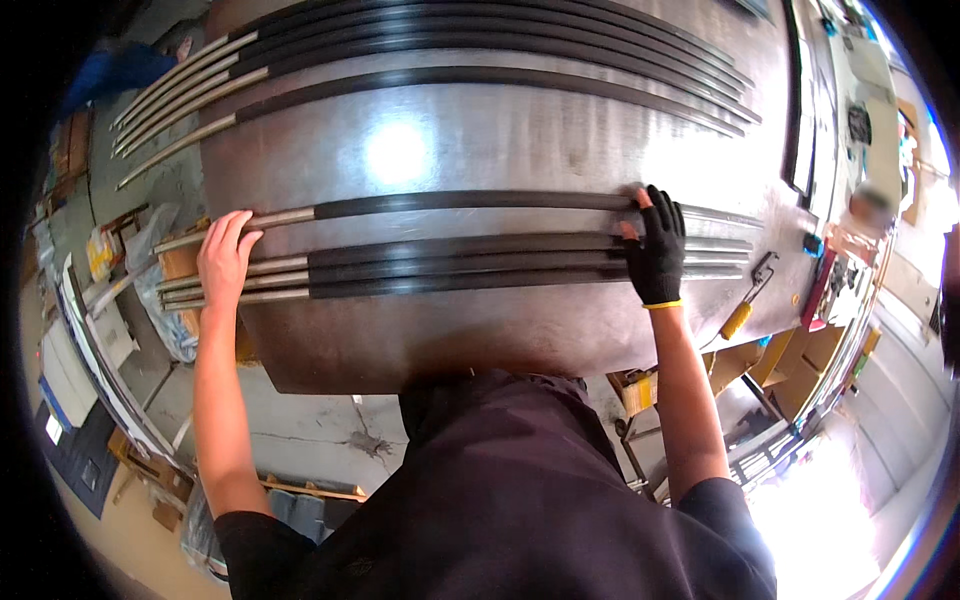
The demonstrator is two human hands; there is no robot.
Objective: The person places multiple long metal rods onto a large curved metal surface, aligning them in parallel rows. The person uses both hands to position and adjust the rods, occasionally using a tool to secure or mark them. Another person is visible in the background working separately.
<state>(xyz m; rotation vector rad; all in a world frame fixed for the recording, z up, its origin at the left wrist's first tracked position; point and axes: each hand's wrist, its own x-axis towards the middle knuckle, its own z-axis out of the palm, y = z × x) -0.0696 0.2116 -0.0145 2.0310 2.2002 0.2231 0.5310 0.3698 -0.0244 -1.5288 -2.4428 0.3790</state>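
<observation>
A long thin rod (470, 201), black along its middle with bare pale metal ends, lies crosswise in front of me. My left hand (226, 256), bare, has its fingers curled over the rod's left metal end. Near the other end, my right hand (658, 248), in a black fingerless-tipped glove with a yellow cuff, grips the same rod between thumb and fingers. Closer to me, several like rods (460, 270) lie side by side, partly covered at the right by the gloved hand. All of them rest on a dark metal table (420, 335).
Another batch of black-covered rods (480, 45) lies across the table's far side, their metal ends overhanging the left edge. A tool with a yellow handle (737, 320) lies at the right edge. A shelf with boxes (800, 365) stands beyond it.
</observation>
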